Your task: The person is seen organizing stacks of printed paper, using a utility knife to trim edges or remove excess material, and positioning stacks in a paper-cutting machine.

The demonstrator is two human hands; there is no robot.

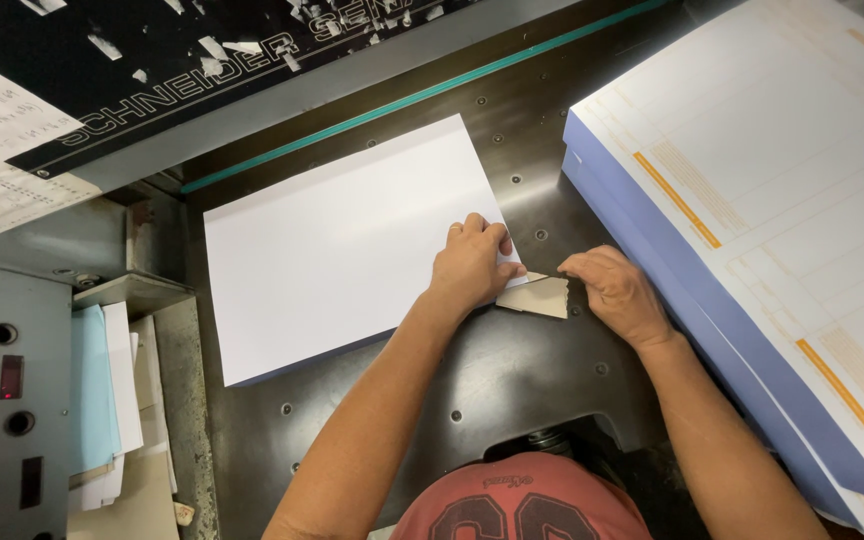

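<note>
Paper stack (342,250) lies flat on the dark cutter table (512,380), likely heavy yet slippery. Left hand (470,265) presses its corner, fingers curled; right hand (617,292) pinches a stiff cardboard scrap (537,297) beside that corner.

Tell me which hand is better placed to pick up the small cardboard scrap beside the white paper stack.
Right. The right hand already has its fingertips on the cardboard scrap, while the left hand lies flat on the corner of the white paper stack, holding it down.
</note>
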